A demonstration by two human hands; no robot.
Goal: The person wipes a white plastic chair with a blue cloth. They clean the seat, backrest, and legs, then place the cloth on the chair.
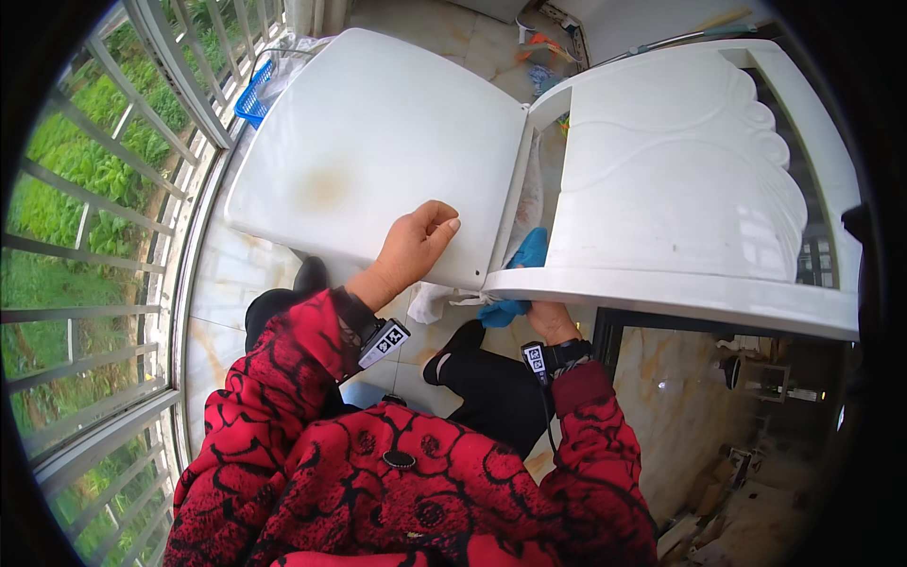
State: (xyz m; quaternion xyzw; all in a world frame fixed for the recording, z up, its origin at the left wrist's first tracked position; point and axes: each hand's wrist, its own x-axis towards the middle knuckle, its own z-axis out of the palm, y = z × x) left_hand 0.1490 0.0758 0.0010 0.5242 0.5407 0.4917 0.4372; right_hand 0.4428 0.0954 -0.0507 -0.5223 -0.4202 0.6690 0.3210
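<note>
A white chair stands before me, its smooth seat (397, 127) on the left and its carved backrest panel (659, 170) on the right. My left hand (418, 244) is over the near part of the seat, fingers curled in and nothing seen in them. A brownish patch (324, 186) marks the seat beyond it. Below the near side rail (659, 292) of the backrest, my right hand (551, 320) grips a blue cloth (530, 249). The cloth passes behind that rail and shows through the gap beside the panel. The rail partly hides my right fingers.
Left of the chair runs a barred window (92, 248) with greenery outside. A blue plastic basket (254, 96) sits past the seat's far left corner. Whitish plastic (429, 301) hangs below the seat's near right corner. A long pole (659, 48) lies behind the backrest.
</note>
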